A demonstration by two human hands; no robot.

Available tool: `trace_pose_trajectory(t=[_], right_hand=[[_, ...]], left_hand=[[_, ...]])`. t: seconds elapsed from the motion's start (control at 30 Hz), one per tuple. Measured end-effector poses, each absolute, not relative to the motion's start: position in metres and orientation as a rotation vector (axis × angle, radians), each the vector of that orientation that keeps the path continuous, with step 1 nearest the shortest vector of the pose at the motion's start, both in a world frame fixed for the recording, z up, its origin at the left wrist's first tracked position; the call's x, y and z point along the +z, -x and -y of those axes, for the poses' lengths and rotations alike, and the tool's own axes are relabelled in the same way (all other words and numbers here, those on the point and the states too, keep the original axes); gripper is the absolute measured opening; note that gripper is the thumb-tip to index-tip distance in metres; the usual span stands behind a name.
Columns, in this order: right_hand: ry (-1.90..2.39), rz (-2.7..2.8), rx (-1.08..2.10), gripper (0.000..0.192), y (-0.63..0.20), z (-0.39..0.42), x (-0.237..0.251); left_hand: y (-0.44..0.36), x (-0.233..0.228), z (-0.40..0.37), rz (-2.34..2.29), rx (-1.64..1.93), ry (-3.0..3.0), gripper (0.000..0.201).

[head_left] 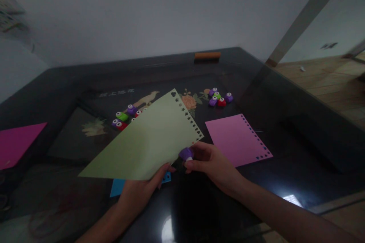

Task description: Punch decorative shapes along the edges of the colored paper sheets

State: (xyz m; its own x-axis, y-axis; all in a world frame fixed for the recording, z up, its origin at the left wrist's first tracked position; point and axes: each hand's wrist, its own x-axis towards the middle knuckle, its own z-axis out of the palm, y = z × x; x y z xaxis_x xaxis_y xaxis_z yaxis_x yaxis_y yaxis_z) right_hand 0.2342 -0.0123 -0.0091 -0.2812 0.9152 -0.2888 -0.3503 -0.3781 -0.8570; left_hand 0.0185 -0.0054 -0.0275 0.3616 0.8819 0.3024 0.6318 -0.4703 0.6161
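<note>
My left hand (pixel 142 191) pinches the lower edge of a pale green sheet of paper (pixel 142 140), held tilted above the table. Small punched shapes run along the sheet's right edge. My right hand (pixel 213 165) grips a small purple craft punch (pixel 186 154) between thumb and fingers, at the sheet's lower right edge. Whether the paper sits in the punch's slot I cannot tell. Under the green sheet lies a blue paper (pixel 117 187), mostly hidden. A pink sheet (pixel 238 140) with punched holes along two edges lies to the right of my right hand.
On the dark glossy table (pixel 285 186) sit several purple, green and red punches (pixel 221 101) at the back right, and more punches (pixel 122 116) partly behind the green sheet. A magenta sheet (pixel 19 144) lies far left. An orange-brown cylinder (pixel 207 56) rests by the wall.
</note>
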Motion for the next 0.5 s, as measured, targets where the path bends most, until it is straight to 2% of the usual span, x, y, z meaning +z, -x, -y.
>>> trace_pose_trajectory(t=[0.17, 0.27, 0.5], right_hand=[[1.013, 0.848, 1.790, 0.030, -0.233, 0.013, -0.010], [1.008, 0.830, 1.772, 0.034, -0.233, 0.014, -0.010], [1.028, 0.809, 1.748, 0.030, -0.232, 0.014, -0.013]], left_hand=[[-0.018, -0.031, 0.003, -1.357, 0.820, -2.213, 0.019], [-0.025, -0.023, 0.002, -1.387, 0.739, -2.176, 0.025], [-0.038, -0.008, 0.005, -1.399, 0.658, -2.099, 0.035]])
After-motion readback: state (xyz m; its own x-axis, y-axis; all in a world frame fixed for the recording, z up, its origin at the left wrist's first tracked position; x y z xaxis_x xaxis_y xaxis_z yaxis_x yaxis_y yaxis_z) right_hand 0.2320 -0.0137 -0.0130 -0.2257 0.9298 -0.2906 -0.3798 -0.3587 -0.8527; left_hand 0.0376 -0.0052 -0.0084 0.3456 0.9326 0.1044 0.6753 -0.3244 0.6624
